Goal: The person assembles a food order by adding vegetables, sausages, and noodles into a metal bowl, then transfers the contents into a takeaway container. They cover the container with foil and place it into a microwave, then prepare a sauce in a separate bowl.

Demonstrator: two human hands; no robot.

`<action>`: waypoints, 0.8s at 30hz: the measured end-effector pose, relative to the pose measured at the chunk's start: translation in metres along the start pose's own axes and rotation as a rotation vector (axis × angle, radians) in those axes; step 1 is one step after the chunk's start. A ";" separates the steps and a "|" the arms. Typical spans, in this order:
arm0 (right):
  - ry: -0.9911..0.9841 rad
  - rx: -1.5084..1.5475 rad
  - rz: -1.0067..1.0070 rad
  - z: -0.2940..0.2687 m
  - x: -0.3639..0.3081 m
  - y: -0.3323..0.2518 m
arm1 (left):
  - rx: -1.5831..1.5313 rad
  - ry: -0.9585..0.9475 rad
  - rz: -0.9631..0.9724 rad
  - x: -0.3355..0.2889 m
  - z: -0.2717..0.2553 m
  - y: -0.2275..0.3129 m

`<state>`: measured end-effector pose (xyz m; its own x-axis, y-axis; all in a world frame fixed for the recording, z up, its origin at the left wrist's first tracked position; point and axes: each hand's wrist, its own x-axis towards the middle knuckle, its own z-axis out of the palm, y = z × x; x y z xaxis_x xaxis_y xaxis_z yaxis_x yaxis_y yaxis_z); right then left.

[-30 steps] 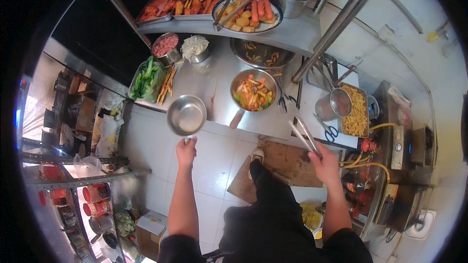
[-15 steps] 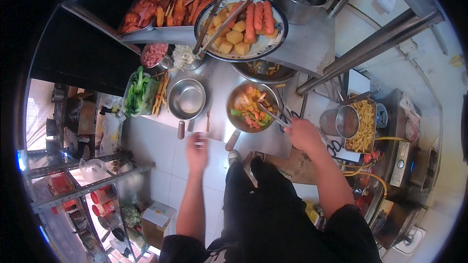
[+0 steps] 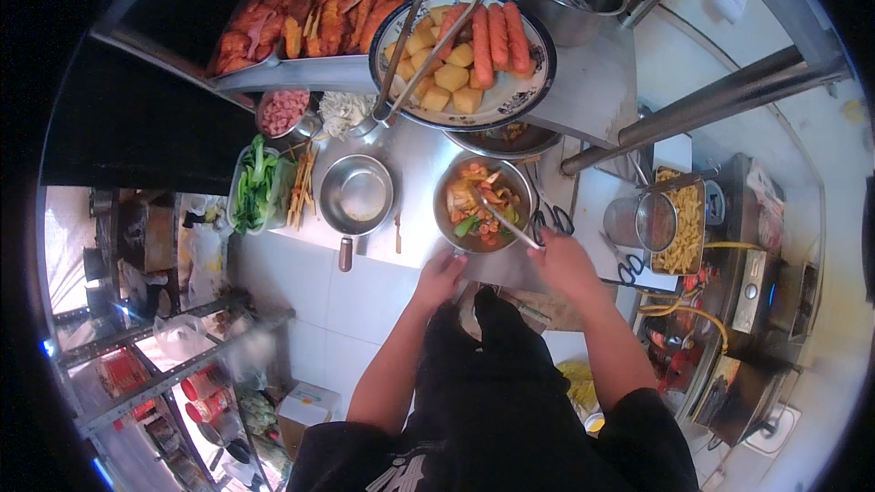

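Note:
A small metal pan (image 3: 444,223) with a wooden handle sits at the steel counter's front edge. It holds a mix of red-orange pieces and green leaves (image 3: 469,224). My left hand (image 3: 440,280) is closed round its handle, which is mostly hidden under the fingers. My right hand (image 3: 563,262) grips metal tongs (image 3: 512,226), whose tips reach into the food. To the left stands a second metal pan (image 3: 356,193), holding nothing but a little residue, its wooden handle toward me.
Overhead, a shelf bears a patterned plate (image 3: 510,109) of potatoes and sausages, with tongs across it, and a tray of red meat (image 3: 333,14). Leafy greens (image 3: 259,187) fill a tub at left. Black-handled scissors (image 3: 558,219) lie right of the pan. A metal post (image 3: 674,123) slants at right.
My left hand has moved right from the gap between the pans and taken hold of the food pan's handle. The tongs have shifted in the food.

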<state>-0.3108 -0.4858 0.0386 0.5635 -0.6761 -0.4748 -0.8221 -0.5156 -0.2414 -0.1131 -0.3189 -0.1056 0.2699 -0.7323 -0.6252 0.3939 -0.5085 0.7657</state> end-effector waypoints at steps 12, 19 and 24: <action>0.212 0.167 0.127 0.042 -0.077 0.011 | 0.358 0.125 0.001 0.017 0.007 -0.002; 0.134 1.080 0.258 0.072 -0.239 0.205 | 0.173 0.123 -0.051 -0.054 0.042 -0.013; 0.606 0.747 0.627 0.110 -0.271 0.388 | 0.230 0.093 -0.014 -0.107 0.113 -0.033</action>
<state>-0.7914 -0.4442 -0.0197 -0.1823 -0.9503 -0.2525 -0.7010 0.3057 -0.6443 -0.2545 -0.2743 -0.0469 0.3494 -0.6849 -0.6394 0.1906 -0.6162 0.7642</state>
